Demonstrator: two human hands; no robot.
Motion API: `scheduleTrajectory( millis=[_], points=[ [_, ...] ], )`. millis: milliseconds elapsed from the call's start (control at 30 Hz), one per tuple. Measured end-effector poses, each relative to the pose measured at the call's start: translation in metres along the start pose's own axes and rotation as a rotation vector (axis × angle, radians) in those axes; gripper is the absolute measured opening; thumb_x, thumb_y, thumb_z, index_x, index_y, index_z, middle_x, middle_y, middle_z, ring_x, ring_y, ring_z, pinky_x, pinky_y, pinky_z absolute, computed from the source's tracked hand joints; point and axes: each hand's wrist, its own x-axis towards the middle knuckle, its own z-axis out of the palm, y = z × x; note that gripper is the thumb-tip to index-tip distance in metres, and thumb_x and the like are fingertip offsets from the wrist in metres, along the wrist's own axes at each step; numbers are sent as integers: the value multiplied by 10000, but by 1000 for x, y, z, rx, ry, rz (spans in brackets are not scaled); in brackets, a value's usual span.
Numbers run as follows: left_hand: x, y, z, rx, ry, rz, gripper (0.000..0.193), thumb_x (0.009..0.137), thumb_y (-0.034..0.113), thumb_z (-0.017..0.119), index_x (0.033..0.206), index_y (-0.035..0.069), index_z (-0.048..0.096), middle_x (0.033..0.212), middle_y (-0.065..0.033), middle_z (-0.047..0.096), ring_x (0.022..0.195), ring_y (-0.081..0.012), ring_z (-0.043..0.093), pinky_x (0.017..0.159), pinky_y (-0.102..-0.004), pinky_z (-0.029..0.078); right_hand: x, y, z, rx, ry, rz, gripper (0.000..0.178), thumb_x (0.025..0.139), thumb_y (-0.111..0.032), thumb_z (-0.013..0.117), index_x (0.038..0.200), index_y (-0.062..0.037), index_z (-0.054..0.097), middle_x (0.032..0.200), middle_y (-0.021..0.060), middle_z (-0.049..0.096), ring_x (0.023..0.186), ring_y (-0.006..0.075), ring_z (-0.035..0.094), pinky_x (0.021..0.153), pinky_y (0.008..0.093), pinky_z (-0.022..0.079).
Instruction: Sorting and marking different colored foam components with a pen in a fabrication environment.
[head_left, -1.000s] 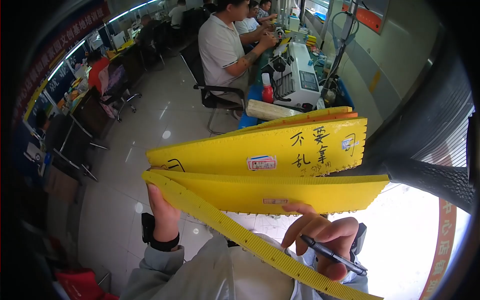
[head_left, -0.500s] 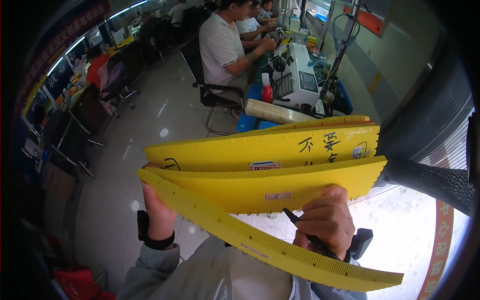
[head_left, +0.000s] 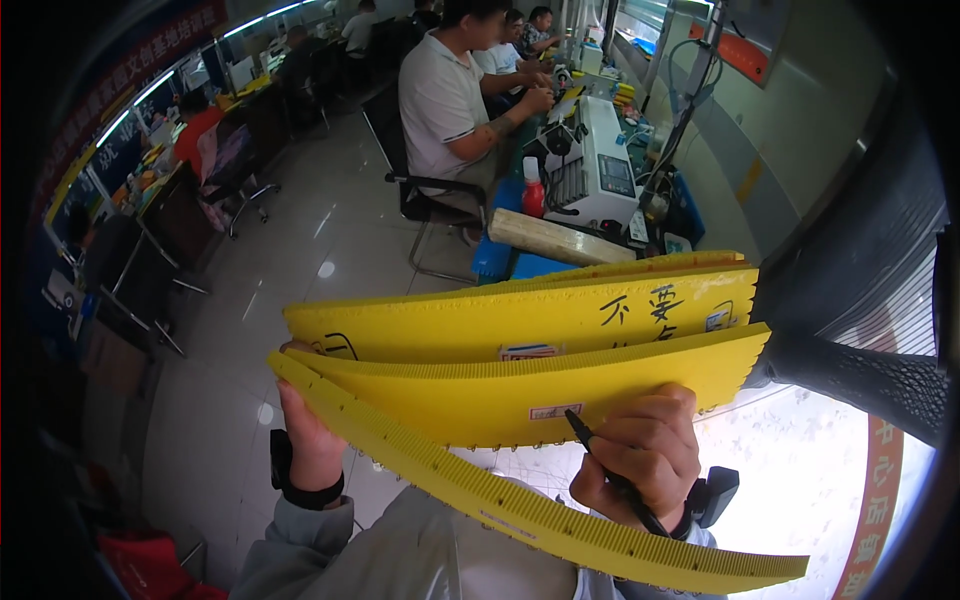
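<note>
Several long yellow foam strips or boards with notched edges are fanned out before me. At their left end my left hand (head_left: 310, 425) is closed around them, part of its fingers hidden behind. The nearest board (head_left: 470, 480) slants down to the lower right, showing its ridged edge with small dark dots. Behind it stands a middle board (head_left: 430, 405) with a small printed label (head_left: 550, 413) and tiny wire loops along its lower edge. My right hand (head_left: 645, 450) grips a black pen (head_left: 580, 430), its tip at the label's right end. A rear board (head_left: 430, 325) bears black handwriting.
Beyond the boards are a wooden stick (head_left: 560, 238), a white machine (head_left: 598, 165) and a red bottle (head_left: 532, 190) on a bench. A person in a white shirt (head_left: 440, 100) sits there in a black chair (head_left: 435, 185). Dark mesh (head_left: 870, 370) hangs at right.
The boards have sunk slightly in view. The pen tip has gone from just below the label to its right end. My left hand keeps its hold.
</note>
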Motion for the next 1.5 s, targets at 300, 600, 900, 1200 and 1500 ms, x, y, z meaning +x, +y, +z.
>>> scheduleTrajectory(
  millis=[300, 600, 900, 1200, 1500],
  points=[
    [5, -6, 5, 24, 58, 2, 449, 896, 454, 287, 1110, 76, 401, 1055, -72, 497, 962, -140, 497, 791, -275, 418, 3, 5, -2, -9, 0, 14, 205, 512, -35, 621, 698, -113, 579, 678, -17, 556, 672, 163, 527, 632, 297, 372],
    [12, -10, 7, 3, 34, 19, 432, 903, 431, 286, 1109, 70, 402, 1048, -84, 506, 933, -136, 519, 759, -259, 438, 4, 9, -4, -16, 4, 17, 199, 510, -30, 613, 687, -109, 571, 663, -11, 557, 662, 163, 530, 635, 292, 371],
    [10, -10, 6, 17, 81, 22, 437, 901, 433, 295, 1122, 72, 403, 1061, -85, 510, 950, -131, 520, 765, -254, 442, 4, 8, -3, 31, 53, 28, 196, 500, -20, 604, 675, -100, 570, 654, -6, 546, 658, 168, 531, 633, 295, 373],
    [8, -9, 6, 24, 79, 11, 418, 901, 430, 298, 1095, 79, 413, 1034, -78, 518, 911, -123, 530, 715, -243, 451, 6, 9, -3, 16, 18, 23, 203, 505, -14, 604, 683, -101, 561, 668, -4, 548, 657, 174, 528, 634, 296, 383],
    [5, -7, 4, 67, 99, 4, 444, 900, 452, 270, 1101, 80, 406, 1023, -73, 513, 927, -138, 516, 758, -261, 431, 6, 11, -1, 16, 13, 13, 198, 503, -9, 599, 673, -98, 554, 652, -6, 537, 657, 180, 527, 629, 300, 385]
  ],
)
